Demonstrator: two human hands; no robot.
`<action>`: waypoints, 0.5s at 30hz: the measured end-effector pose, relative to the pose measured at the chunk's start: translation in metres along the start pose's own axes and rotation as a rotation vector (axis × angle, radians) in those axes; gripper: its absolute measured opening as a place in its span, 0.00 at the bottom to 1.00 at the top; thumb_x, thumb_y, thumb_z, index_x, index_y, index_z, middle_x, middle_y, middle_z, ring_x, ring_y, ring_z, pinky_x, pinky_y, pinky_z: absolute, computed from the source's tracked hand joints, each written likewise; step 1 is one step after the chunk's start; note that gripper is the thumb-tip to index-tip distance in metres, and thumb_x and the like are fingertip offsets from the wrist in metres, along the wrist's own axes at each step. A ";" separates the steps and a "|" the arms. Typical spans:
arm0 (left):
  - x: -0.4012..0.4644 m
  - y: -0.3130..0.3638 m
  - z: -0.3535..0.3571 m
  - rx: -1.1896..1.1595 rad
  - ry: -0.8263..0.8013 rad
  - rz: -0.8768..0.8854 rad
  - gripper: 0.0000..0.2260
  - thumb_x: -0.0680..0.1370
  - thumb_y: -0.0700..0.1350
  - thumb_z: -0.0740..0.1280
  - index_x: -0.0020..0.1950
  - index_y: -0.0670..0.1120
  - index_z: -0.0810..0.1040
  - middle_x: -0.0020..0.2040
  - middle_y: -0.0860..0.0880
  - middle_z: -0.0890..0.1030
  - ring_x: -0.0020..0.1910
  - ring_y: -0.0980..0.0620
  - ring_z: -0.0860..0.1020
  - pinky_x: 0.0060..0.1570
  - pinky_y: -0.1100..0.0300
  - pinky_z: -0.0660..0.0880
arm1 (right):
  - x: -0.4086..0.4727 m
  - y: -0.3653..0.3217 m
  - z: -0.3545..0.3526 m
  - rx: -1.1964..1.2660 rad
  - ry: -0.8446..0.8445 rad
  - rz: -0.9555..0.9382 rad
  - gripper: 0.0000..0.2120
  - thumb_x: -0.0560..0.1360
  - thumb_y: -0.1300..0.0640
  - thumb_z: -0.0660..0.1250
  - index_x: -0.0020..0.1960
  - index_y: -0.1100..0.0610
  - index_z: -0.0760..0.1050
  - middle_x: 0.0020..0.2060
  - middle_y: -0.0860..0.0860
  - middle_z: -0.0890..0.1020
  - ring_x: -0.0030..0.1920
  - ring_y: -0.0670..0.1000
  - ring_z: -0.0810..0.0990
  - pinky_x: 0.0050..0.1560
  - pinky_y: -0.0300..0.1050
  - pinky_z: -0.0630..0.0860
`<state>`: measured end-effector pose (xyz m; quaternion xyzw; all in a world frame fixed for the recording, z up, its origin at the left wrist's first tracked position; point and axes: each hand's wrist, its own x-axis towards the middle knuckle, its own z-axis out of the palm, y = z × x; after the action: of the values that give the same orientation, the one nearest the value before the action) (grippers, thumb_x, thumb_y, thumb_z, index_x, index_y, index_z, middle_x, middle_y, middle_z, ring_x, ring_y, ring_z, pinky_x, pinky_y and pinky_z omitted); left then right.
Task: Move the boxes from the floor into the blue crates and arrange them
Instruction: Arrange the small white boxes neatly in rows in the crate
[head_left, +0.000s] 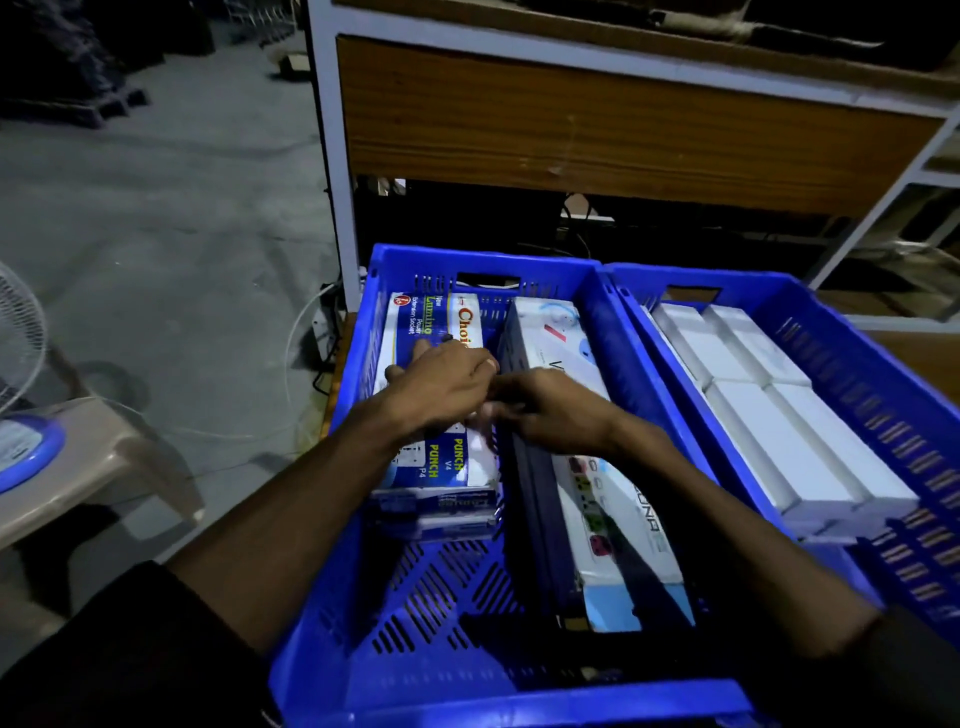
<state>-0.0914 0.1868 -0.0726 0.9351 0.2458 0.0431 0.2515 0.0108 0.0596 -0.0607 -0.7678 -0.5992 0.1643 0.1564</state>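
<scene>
Directly under left hand (441, 382) — printed box (431, 467)

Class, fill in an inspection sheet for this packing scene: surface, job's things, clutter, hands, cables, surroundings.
Surface: grey concrete floor.
Job's things: left blue crate holds a stack of printed boxes and a long tilted box; right blue crate holds white boxes laid flat.
Clutter: nothing seen.
Hands: left hand rests on the stack; right hand grips the long box's dark edge.
Cables: white cable beside the left crate.
Surroundings: wood-panelled rack, fan, beige stool.
</scene>
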 end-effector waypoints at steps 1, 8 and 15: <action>-0.001 0.002 0.002 0.047 -0.022 -0.009 0.17 0.85 0.53 0.50 0.48 0.51 0.77 0.56 0.47 0.76 0.62 0.43 0.69 0.63 0.43 0.62 | 0.001 0.004 -0.002 -0.087 0.057 0.026 0.11 0.79 0.55 0.66 0.58 0.60 0.78 0.50 0.55 0.84 0.53 0.53 0.81 0.48 0.45 0.72; -0.012 0.004 0.019 0.389 -0.074 -0.012 0.21 0.78 0.62 0.61 0.69 0.57 0.69 0.75 0.49 0.60 0.72 0.40 0.57 0.63 0.35 0.60 | -0.007 0.011 0.011 -0.609 -0.032 0.214 0.22 0.76 0.50 0.67 0.69 0.53 0.71 0.69 0.53 0.68 0.68 0.62 0.63 0.60 0.60 0.68; -0.011 0.008 0.017 0.413 0.021 0.029 0.19 0.81 0.60 0.59 0.68 0.53 0.72 0.72 0.47 0.65 0.71 0.41 0.60 0.63 0.35 0.62 | -0.008 0.022 -0.017 -0.155 0.160 0.166 0.13 0.78 0.55 0.65 0.60 0.56 0.80 0.59 0.56 0.82 0.60 0.61 0.79 0.57 0.55 0.77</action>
<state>-0.0941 0.1683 -0.0827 0.9698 0.2384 0.0054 0.0514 0.0356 0.0457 -0.0547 -0.8352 -0.5302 0.0677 0.1298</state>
